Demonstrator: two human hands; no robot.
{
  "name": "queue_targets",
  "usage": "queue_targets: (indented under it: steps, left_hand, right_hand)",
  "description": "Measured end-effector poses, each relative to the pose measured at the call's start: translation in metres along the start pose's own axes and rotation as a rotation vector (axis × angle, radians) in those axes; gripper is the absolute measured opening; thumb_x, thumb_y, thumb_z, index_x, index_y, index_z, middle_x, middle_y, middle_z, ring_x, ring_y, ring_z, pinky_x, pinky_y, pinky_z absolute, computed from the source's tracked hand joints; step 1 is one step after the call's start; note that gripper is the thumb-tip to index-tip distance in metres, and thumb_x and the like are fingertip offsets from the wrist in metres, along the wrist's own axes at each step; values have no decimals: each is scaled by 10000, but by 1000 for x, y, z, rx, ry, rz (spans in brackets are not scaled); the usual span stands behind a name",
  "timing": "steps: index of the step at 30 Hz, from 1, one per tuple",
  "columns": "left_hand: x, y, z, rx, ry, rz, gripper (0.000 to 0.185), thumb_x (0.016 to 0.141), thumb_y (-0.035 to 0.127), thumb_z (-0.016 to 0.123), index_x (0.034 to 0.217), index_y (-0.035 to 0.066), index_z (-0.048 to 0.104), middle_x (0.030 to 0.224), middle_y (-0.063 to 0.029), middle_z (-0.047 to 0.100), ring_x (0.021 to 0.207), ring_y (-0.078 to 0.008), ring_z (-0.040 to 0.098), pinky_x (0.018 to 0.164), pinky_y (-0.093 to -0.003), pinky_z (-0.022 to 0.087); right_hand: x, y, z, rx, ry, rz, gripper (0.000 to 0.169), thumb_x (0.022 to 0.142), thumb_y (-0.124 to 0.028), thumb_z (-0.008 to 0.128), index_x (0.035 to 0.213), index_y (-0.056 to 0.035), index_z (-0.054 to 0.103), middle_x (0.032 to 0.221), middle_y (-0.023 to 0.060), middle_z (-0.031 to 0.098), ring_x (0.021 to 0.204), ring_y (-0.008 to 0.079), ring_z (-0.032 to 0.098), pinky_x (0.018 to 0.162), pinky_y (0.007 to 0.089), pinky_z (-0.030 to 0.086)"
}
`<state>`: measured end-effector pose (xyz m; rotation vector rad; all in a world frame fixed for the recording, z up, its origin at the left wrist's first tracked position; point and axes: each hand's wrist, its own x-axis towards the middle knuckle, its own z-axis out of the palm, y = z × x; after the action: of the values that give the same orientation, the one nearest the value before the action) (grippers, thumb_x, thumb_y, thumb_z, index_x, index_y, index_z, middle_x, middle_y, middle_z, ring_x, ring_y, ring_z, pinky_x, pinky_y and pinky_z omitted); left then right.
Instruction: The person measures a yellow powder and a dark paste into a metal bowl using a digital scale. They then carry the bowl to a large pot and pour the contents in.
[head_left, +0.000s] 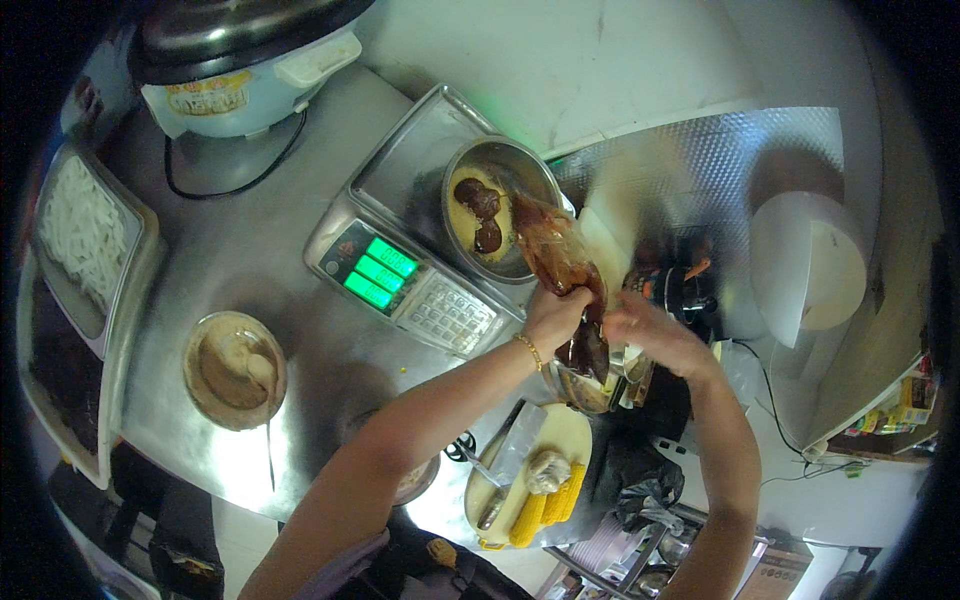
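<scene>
My left hand (559, 319) grips a clear plastic bag of dark reddish-brown sauce (559, 247), tilted with its mouth at a round metal pot (536, 268). Inside the pot, dark dollops (478, 196) lie on a pale yellow, grainy layer. The pot stands on the metal platform of a digital scale (442, 311) with a lit green display. My right hand (649, 330) is just right of the bag's lower part, blurred; whether it touches the bag or holds anything cannot be told.
A bowl of tan paste with a utensil (235, 371) stands left on the steel counter. A cutting board (480, 499) holds a cleaver (520, 442), corn (564, 495) and a knotted bag. A large cooker (247, 97) is at upper left, a tray of white strips (86, 232) at far left.
</scene>
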<state>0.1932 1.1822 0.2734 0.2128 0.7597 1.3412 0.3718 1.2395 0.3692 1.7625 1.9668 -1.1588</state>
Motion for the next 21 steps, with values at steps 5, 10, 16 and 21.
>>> queue_targets:
  steps: [5,10,16,21]
  left_hand:
    - [-5,-8,4,378,-73,201,158,853,66,519,954,-31,592,872,-135,644,808,-230,615,697,-361,481]
    - [-16,-14,7,556,-10,303,269,853,220,562,964,-18,618,937,-227,628,893,-382,597,746,-458,468]
    - [-20,3,-1,611,-44,264,249,852,229,559,899,-5,630,887,-222,631,837,-394,593,719,-473,464]
    - [-17,3,4,647,4,435,254,869,229,525,872,-4,627,838,-226,625,796,-406,588,696,-480,458]
  right_hand:
    - [0,-117,21,53,114,-77,805,722,-300,778,1330,37,372,1107,102,594,1018,163,550,917,298,420]
    - [29,-144,40,114,19,-72,509,643,-200,798,1055,22,599,906,92,658,786,159,604,751,304,484]
    - [43,-143,51,-74,123,-37,404,666,-193,748,977,36,628,806,111,667,717,182,628,702,325,493]
    - [52,-155,46,-286,150,24,376,678,-230,758,929,33,660,793,115,677,716,194,643,713,339,490]
